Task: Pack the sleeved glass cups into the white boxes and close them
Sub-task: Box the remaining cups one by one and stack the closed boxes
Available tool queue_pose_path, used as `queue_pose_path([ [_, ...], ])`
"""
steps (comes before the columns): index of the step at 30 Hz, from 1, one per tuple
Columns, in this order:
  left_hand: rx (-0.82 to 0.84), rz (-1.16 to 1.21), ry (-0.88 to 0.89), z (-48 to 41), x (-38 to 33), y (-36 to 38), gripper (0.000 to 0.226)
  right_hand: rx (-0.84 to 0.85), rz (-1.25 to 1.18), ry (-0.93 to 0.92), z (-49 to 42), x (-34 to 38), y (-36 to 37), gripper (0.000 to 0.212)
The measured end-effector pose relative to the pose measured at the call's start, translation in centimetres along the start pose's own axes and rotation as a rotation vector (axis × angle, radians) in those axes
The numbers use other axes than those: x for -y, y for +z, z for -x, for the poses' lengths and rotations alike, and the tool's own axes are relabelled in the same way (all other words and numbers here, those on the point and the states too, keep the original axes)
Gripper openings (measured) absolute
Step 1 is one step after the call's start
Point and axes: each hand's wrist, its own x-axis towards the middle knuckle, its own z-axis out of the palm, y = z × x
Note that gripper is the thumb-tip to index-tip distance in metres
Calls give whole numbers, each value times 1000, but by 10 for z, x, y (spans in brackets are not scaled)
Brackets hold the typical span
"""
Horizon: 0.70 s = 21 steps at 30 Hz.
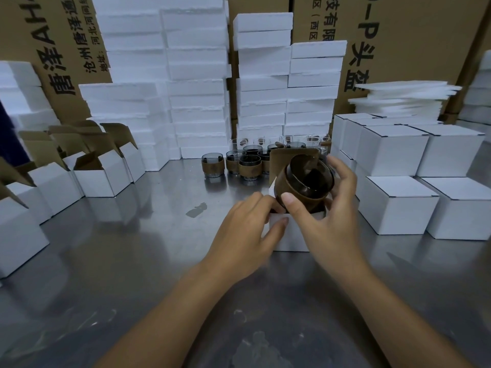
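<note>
At centre of the table, a touch toward 3 o'clock, I see a white box standing open, its brown-lined lid raised at the far side. My view has the right hand grasping the cup: the thumb presses the brown sleeve on the near side and the fingers wrap round the far side. The cup is tilted, mouth turned up toward the camera, with its lower end dipping into the box's opening. How far in it sits I cannot tell, since the hand covers that part.

From 7 o'clock the left hand holds the box's near-left corner. Its fingers are curled over the rim and the thumb lies flat against the front wall, pinching the card.

Toward 12 o'clock, just behind the lid, more cups stand upright in a cluster, some sleeved and some bare glass at the back. Around 9 o'clock sits a row of open boxes with their flaps up. Around 3 o'clock closed boxes are stacked in two tiers. Foam blocks rise in tall stacks from 10 to 1 o'clock, loose foam sheets pile at 2 o'clock, and printed cartons stand behind everything.
</note>
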Motion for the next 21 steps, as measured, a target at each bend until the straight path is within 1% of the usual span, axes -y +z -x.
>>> queue_pose_path([
  [2, -11, -15, 3, 0, 0, 0, 8, 10, 56, -50, 1, 0, -2, 71],
  [3, -24, -26, 10, 0, 0, -1, 10, 6, 95, -75, 1, -1, -3, 69],
  [5, -59, -42, 38, -1, -1, -1, 11, -3, 176, -115, 1, -2, -4, 60],
  [9, -101, -41, 53, -1, -2, -2, 9, 24, 359, -180, 1, -5, -4, 32],
  [12, -103, -37, 57, -1, -1, -2, 10, 33, 400, -151, 1, -7, -6, 22],
  [16, -95, -27, 51, -1, 0, -1, 12, 86, 427, -130, 0, -6, -10, 21],
  [21, -97, -19, 53, -1, 1, -2, 12, 243, 453, -65, 2, -4, -8, 9],
])
